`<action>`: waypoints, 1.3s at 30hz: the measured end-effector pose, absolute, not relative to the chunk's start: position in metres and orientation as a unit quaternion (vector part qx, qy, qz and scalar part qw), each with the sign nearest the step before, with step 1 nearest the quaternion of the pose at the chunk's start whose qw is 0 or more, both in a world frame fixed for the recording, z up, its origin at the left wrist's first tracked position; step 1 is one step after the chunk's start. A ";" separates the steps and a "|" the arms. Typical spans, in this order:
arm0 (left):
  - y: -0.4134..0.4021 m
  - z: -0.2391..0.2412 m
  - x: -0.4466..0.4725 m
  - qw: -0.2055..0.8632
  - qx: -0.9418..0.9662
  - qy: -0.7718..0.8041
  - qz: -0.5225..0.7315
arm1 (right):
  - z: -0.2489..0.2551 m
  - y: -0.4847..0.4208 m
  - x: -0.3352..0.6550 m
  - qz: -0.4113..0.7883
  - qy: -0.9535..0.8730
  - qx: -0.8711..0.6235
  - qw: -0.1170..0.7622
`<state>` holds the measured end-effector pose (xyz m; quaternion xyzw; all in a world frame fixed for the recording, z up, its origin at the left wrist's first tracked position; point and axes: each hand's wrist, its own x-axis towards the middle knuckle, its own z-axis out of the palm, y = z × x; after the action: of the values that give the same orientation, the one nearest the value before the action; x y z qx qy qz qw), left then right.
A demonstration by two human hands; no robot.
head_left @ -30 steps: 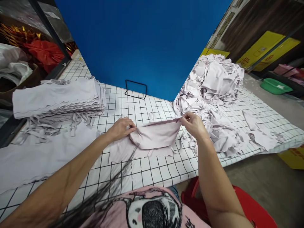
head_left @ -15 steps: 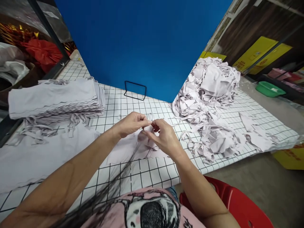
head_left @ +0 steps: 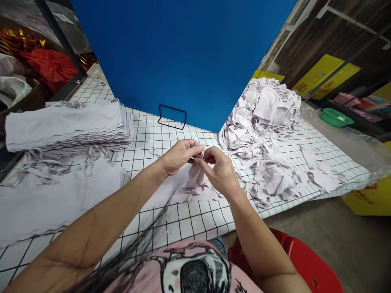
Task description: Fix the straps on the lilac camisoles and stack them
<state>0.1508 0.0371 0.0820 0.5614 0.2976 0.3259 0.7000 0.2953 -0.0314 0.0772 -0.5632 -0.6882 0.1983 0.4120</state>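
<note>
My left hand and my right hand meet over the middle of the table, fingertips pinched close together. Between them they grip a pale lilac fabric piece, whose lower part hangs bunched below the fingers. The exact spot each pinch holds is partly hidden by the fingers. Under it a flat pale fabric sheet lies on the checked tablecloth. Left of my hands rests a thick stack of folded fabric with wavy cut edges, and nearer to me another fabric layer with loose strips on top.
A large heap of fabric pieces spreads over the right side. Behind the hands rises a blue panel with a black wire frame at its foot. A red chair stands at lower right, a green basin farther back.
Both hands have shifted slightly right and come closer together, still pinching the fabric. More of the fabric hangs gathered beneath them. The view has turned a little to the right.
</note>
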 end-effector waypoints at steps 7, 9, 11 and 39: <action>0.029 0.064 0.145 0.713 0.643 0.150 0.234 | 0.112 -0.031 0.329 0.358 -0.660 -0.501 0.430; 0.028 0.058 0.137 0.700 0.690 0.112 0.147 | 0.127 -0.032 0.341 0.366 -0.641 -0.492 0.462; 0.027 0.054 0.129 0.669 0.731 0.096 0.091 | 0.138 -0.031 0.350 0.364 -0.621 -0.488 0.494; 0.057 0.054 0.061 0.667 0.652 0.281 0.224 | 0.153 -0.017 0.423 0.370 -0.622 -0.558 0.406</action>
<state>0.0606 0.0574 0.0542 0.6523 0.2810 0.2236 0.6675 0.4231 -0.0167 0.1526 -0.5582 -0.6216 0.3701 0.4062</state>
